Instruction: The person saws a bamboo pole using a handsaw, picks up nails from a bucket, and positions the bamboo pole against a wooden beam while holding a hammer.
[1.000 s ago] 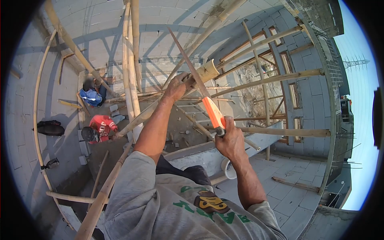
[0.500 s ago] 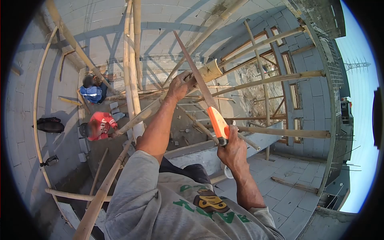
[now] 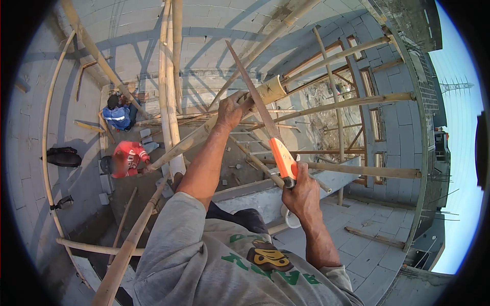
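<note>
My left hand [image 3: 232,109] is closed around a bamboo pole [image 3: 269,91] near its cut, open end. From there the pole slopes down to the left, toward a person in a red shirt far below. A hand saw [image 3: 259,104] with a rusty blade and an orange handle is in my right hand [image 3: 302,196], fingers wrapped round the grip. Its blade lies across the bamboo just beyond my left hand, tip pointing up and away. Whether the teeth have cut into the pole cannot be made out.
Bamboo scaffold poles [image 3: 352,104] cross on several sides. Down on the ground are a person in red [image 3: 130,158], a person in blue [image 3: 118,116] and a black bag [image 3: 64,157]. A grey block ledge [image 3: 377,219] runs at the right; a concrete beam [image 3: 250,197] passes below me.
My right hand and the saw have shifted slightly to the right, the blade still across the bamboo. My left hand keeps its hold on the pole. The person in blue has moved their head a little.
</note>
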### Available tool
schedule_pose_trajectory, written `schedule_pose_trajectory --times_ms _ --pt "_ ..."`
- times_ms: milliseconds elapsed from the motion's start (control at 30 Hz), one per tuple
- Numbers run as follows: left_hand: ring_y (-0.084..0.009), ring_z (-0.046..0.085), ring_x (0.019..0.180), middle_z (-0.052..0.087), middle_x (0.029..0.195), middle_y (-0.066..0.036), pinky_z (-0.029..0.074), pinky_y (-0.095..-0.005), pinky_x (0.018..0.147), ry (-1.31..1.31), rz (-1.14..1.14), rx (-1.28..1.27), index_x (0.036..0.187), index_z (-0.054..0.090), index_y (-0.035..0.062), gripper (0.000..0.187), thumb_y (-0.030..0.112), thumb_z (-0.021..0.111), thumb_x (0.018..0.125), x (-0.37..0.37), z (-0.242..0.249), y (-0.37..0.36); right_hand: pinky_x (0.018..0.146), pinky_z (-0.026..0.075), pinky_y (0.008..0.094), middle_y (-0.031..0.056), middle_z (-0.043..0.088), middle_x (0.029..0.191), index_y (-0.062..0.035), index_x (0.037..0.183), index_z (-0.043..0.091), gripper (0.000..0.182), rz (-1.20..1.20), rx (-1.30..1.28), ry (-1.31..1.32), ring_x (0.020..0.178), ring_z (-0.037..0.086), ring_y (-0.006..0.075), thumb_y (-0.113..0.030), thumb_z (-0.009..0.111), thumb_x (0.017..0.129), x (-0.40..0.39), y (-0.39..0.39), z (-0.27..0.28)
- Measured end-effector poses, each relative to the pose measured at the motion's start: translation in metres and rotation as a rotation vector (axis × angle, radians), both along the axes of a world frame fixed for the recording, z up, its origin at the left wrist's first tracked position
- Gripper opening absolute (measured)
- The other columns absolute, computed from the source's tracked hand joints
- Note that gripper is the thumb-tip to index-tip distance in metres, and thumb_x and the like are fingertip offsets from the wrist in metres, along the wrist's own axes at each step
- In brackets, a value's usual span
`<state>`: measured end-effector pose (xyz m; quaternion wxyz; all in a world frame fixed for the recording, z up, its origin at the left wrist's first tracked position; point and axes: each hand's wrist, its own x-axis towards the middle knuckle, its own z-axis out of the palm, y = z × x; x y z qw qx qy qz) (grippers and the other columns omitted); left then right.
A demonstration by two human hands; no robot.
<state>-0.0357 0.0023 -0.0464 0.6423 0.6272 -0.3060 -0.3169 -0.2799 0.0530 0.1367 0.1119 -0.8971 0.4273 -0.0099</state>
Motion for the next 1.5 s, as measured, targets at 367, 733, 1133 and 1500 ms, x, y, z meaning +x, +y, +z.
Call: schedule_pose_trajectory --times_ms 367,733,1133,1500 --pt "-0.0263 0.064 0.079 0.067 0.082 -0.013 0.047 -0.0389 0.073 -0.003 -0.049 0.074 0.093 0.068 0.0043 0.058 0.06 0.063 0.08 -0.001 0.006 0.003 0.06 0.048 0.0549 0.0254 0.061 0.07 -0.0031 0.11 0.041 0.039 0.012 0.0 -0.031 0.067 0.061 0.0476 -0.003 0.06 0.076 -0.019 0.005 -0.005" --pt "-0.0271 0.065 0.07 0.067 0.074 -0.011 0.048 -0.0387 0.068 -0.025 0.065 -0.023 0.092 0.069 0.0051 0.061 0.064 0.062 0.078 -0.008 -0.004 -0.001 0.064 0.049 0.0538 0.0252 0.062 0.071 -0.0031 0.111 0.042 0.044 -0.027 0.042 -0.031 0.069 0.062 0.0464 -0.003 0.061 0.071 -0.02 0.011 -0.005" --pt "-0.0305 0.067 0.082 0.069 0.085 -0.014 0.049 -0.0406 0.074 0.036 0.104 0.038 0.095 0.069 0.005 0.066 0.067 0.067 0.072 -0.013 -0.006 -0.005 0.064 0.049 0.0543 0.0263 0.063 0.075 -0.0019 0.112 0.041 0.044 -0.034 0.033 -0.017 0.071 0.063 0.046 -0.004 0.06 0.072 -0.014 0.014 -0.003" --pt "-0.0304 0.066 0.084 0.069 0.084 -0.013 0.048 -0.0409 0.075 0.0 0.071 0.116 0.095 0.068 0.0064 0.07 0.072 0.064 0.071 -0.007 0.004 -0.002 0.066 0.051 0.0526 0.0271 0.062 0.07 0.0023 0.112 0.041 0.044 -0.028 0.019 0.047 0.071 0.063 0.0459 -0.006 0.059 0.072 0.041 -0.019 -0.008"
